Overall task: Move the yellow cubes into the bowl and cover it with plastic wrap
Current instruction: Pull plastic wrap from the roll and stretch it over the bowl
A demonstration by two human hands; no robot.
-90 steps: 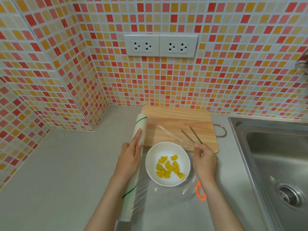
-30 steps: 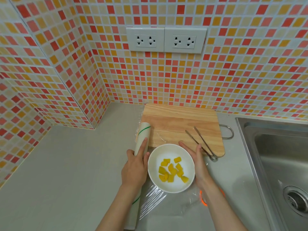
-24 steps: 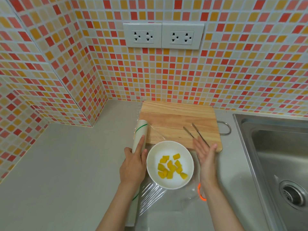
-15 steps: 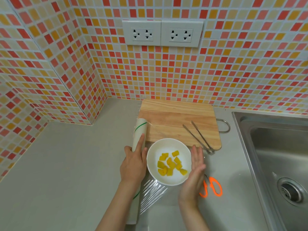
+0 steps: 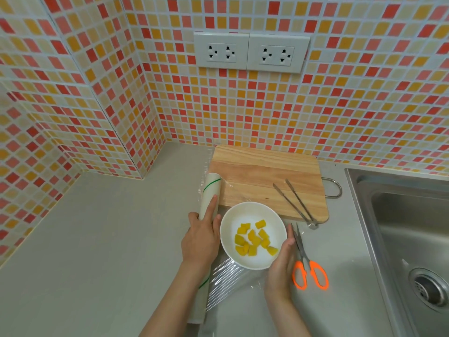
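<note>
A white bowl (image 5: 243, 215) stands on the grey counter in front of the cutting board, with several yellow cubes (image 5: 254, 239) inside. A long roll of plastic wrap (image 5: 211, 188) lies to its left, and a clear sheet (image 5: 230, 276) is drawn from it across the bowl, wrinkled at the near side. My left hand (image 5: 201, 239) presses down on the roll, index finger stretched along it. My right hand (image 5: 281, 259) lies flat, fingers together, against the bowl's right side, pressing the film to it.
A wooden cutting board (image 5: 264, 171) lies behind the bowl with metal tongs (image 5: 294, 203) across its right corner. Orange-handled scissors (image 5: 307, 266) lie just right of my right hand. A steel sink (image 5: 408, 234) fills the right side. Tiled walls close the back and left.
My right hand has slid from the bowl's far right rim down along its right side toward me, uncovering the scissors. My left hand has stayed on the roll.
</note>
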